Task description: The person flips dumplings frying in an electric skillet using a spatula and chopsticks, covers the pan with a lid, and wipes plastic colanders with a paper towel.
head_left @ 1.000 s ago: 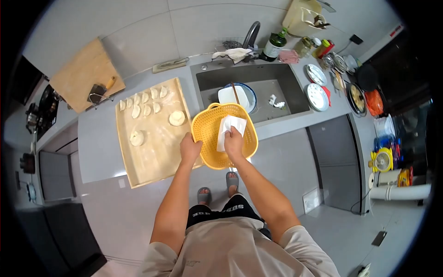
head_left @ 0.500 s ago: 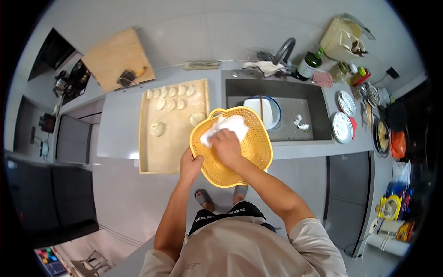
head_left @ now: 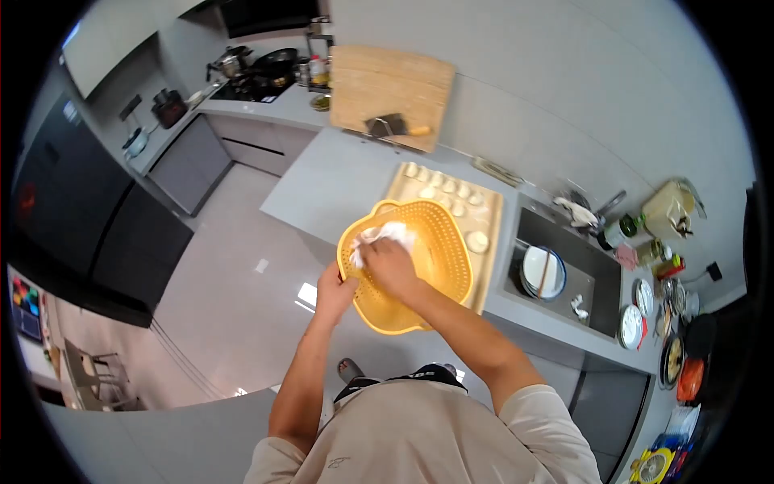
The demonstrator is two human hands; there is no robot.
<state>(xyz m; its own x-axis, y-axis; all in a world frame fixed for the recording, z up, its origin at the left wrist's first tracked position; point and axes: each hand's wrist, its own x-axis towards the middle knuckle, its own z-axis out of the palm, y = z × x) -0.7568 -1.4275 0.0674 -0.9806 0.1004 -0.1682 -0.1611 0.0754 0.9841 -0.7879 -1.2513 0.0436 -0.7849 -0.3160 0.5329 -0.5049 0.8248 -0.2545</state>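
A yellow perforated basket (head_left: 439, 262) is held up in front of me, its near side over the floor and its far side overlapping the wooden board. My left hand (head_left: 334, 292) grips its left rim, thumb over the edge. Inside the basket, my right hand (head_left: 389, 264) presses a crumpled white cloth or paper (head_left: 395, 232) against the upper left wall. Behind the basket lies the floured wooden board (head_left: 488, 278) with several dumplings (head_left: 438, 179) in rows and a round piece of dough (head_left: 477, 242).
Right of the board is a sink (head_left: 592, 294) holding stacked bowls (head_left: 542, 273) with chopsticks. A cutting board (head_left: 391, 89) and a cleaver (head_left: 385, 125) stand at the wall. Plates (head_left: 630, 327) and bottles line the right counter. A stove (head_left: 251, 87) is at the upper left.
The view has turned left. The basket has shifted from beside the sink to in front of the board. My right hand has moved the white piece to the basket's left wall, where it is now crumpled.
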